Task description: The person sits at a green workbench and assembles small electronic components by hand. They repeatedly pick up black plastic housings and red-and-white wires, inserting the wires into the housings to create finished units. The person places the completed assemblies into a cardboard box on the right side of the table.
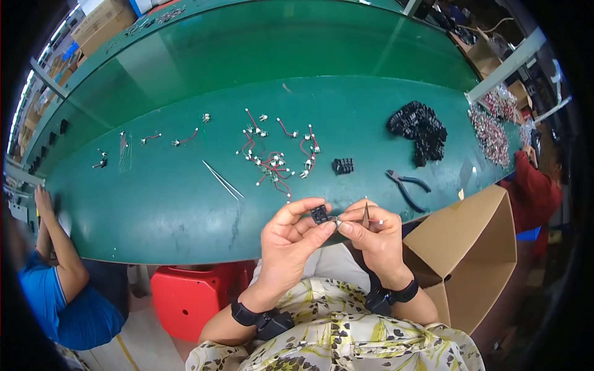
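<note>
Close to the table's front edge, my left hand [291, 232] pinches a small square black plastic housing [319, 214] between thumb and fingers. My right hand [377, 238] is closed beside it, thumb and index fingertips meeting the left thumb at a tiny light-coloured piece, too small to name. A pointed metal tool, possibly tweezers [365, 216], sticks up between the right fingers. Beyond my hands lies a loose group of red wires with white connectors [272, 162]. A small block of black housings [343, 166] sits right of them.
Tweezers [223, 180] lie left on the green table [167, 210]; cutting pliers [408, 188] lie right. Behind the pliers is a heap of black housings [421, 133]. An open cardboard box [461, 247] stands at right, a red stool [192, 300] at left. People sit on both sides.
</note>
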Demonstrator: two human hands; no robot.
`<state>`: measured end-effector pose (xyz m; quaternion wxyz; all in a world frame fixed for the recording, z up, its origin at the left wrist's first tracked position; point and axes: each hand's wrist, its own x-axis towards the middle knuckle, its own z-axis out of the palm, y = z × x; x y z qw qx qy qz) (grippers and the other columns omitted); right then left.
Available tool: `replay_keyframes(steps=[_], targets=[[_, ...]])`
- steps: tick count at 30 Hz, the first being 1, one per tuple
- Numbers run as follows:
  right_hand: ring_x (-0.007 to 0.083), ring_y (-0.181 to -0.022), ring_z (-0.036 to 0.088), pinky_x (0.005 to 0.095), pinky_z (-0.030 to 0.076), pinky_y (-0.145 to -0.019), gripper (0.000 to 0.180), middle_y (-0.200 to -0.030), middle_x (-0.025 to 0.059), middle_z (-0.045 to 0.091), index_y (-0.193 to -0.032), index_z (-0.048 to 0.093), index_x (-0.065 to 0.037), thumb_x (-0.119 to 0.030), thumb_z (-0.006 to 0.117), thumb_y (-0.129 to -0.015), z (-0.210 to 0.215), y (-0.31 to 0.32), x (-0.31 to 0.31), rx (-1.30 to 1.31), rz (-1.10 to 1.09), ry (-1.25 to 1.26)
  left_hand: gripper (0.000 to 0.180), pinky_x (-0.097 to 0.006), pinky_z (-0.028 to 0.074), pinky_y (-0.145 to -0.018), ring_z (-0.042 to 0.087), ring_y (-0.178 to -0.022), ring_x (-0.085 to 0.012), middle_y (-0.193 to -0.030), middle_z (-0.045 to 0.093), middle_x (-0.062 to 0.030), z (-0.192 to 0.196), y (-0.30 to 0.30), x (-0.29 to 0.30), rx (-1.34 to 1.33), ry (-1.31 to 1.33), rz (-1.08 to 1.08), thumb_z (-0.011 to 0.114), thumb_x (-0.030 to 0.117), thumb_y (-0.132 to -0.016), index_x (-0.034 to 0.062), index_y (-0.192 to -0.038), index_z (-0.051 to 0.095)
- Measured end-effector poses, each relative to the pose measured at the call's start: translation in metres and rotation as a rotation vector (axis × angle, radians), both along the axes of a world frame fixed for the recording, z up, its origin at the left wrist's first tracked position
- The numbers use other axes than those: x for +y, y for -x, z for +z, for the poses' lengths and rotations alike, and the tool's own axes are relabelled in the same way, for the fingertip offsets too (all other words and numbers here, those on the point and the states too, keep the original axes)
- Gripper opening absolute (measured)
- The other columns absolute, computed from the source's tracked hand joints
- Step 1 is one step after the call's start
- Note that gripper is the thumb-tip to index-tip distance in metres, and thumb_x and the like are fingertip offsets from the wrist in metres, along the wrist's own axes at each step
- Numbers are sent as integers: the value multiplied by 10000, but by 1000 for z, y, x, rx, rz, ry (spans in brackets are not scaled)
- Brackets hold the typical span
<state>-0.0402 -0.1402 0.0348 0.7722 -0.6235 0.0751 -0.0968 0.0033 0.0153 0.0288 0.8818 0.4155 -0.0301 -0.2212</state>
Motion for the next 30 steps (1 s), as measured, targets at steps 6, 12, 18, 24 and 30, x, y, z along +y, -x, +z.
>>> replay_keyframes(steps=[6, 12, 18, 24, 30], targets=[[-7, -474, 338, 194, 219, -417, 153, -807, 51, 669, -1006, 692, -4, -64, 694, -865, 6, 26, -15, 292, 136, -658, 381, -352, 564, -876, 638, -1005, -194, -1147, 612, -143, -2, 14, -7, 21, -27, -74, 655, -63, -851, -13, -1213, 546], [71, -588, 548, 206, 408, -485, 169, -877, 84, 691, -1003, 706, -3, -13, 693, -834, 11, 31, -28, -64, 67, 346, 370, -363, 570, -866, 640, -997, -193, -1155, 618, -144, -6, 18, -11, 50, -32, -135, 647, -35, -865, -6, -1221, 551], [162, -709, 657, 265, 527, -589, 211, -845, 100, 675, -947, 714, -3, 19, 756, -740, 31, 37, -33, -171, 68, 686, 358, -345, 556, -876, 639, -996, -188, -1147, 632, -149, -4, 21, -13, 60, -71, -194, 644, -25, -873, 1, -1220, 558], [157, -676, 654, 261, 522, -568, 176, -807, 91, 671, -902, 712, -6, 15, 764, -735, 38, 42, -31, -82, 22, 697, 358, -345, 539, -904, 643, -1009, -188, -1160, 634, -135, -4, 21, -12, -18, -63, -245, 621, 35, -914, 0, -1259, 537], [174, -622, 652, 263, 518, -514, 267, -811, 75, 668, -908, 728, -39, 30, 761, -653, 31, 40, -35, -457, -158, 941, 381, -367, 503, -974, 630, -1058, -191, -1231, 592, -107, -16, 18, -7, 206, 298, -459, 546, 102, -973, -4, -1334, 482]])
